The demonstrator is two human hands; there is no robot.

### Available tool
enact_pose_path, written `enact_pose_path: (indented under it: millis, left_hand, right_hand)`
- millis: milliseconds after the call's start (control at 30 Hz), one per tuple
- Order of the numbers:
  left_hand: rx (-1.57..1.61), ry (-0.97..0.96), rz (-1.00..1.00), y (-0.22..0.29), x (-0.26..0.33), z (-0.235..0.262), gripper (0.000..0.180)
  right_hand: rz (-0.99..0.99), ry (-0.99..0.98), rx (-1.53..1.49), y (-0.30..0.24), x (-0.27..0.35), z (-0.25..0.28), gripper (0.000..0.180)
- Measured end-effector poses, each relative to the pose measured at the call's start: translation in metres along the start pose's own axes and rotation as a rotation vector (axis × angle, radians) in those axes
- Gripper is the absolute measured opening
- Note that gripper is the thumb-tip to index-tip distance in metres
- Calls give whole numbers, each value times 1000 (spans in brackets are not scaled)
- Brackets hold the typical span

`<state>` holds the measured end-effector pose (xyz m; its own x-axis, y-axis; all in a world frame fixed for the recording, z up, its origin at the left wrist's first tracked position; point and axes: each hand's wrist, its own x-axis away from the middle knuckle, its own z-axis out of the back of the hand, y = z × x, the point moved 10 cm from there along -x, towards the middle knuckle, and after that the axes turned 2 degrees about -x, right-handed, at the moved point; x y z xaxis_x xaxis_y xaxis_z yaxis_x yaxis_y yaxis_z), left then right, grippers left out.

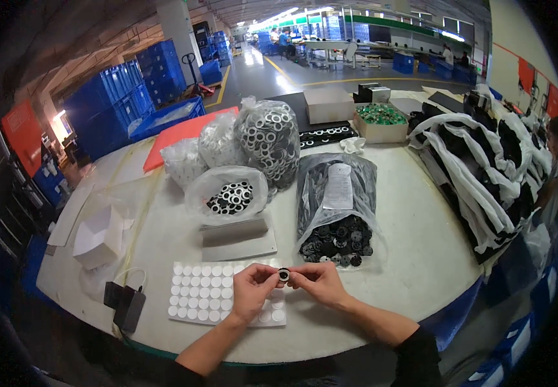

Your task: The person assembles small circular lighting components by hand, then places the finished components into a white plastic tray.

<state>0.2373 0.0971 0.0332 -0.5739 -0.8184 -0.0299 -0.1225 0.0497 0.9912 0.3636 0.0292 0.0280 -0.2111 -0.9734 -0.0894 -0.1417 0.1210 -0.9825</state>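
Between the fingertips of both hands is a small round ring (284,275), black with a pale centre and edge. My left hand (253,288) pinches it from the left, and my right hand (321,284) from the right. Under the left hand lies a sheet of round white stickers (202,293) in rows, partly hidden by that hand. Just beyond the right hand, a clear plastic bag (374,248) spills black toothed discs (338,242), with a white paper slip (339,187) on top. An open bag (195,200) of black-and-white rings (232,197) stands behind a grey metal block (237,238).
Filled plastic bags (268,138) stand at the back, beside a box of green parts (382,132). Black pieces layered with white sheets (479,174) are heaped at right. At left are an open white box (100,237) and a black power adapter (130,311) with a cable.
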Motion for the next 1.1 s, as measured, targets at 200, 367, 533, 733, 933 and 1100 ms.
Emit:
enact_pose_path:
  millis: [200, 367, 533, 733, 933, 1100]
  left_hand:
    - [101, -80, 96, -9, -1, -7, 14]
    - [-543, -62, -376, 40, 13, -18, 14]
    - [-163, -54, -76, 5, 7, -8, 13]
    - [-418, -8, -313, 37, 16, -8, 10]
    - [-805, -370, -332, 25, 12, -33, 11]
    - [-207, -281, 27, -9, 8, -15, 17]
  right_hand:
    - [26, 59, 84, 6, 2, 7, 18]
    - [-19, 39, 151, 4, 3, 3, 16]
    - [-18, 43, -27, 10, 1, 0, 16]
    - [67, 37, 142, -4, 5, 0, 15]
    - [-55, -138, 340, 11, 1, -4, 12]
    - [-47, -5, 40, 9, 1, -2, 13]
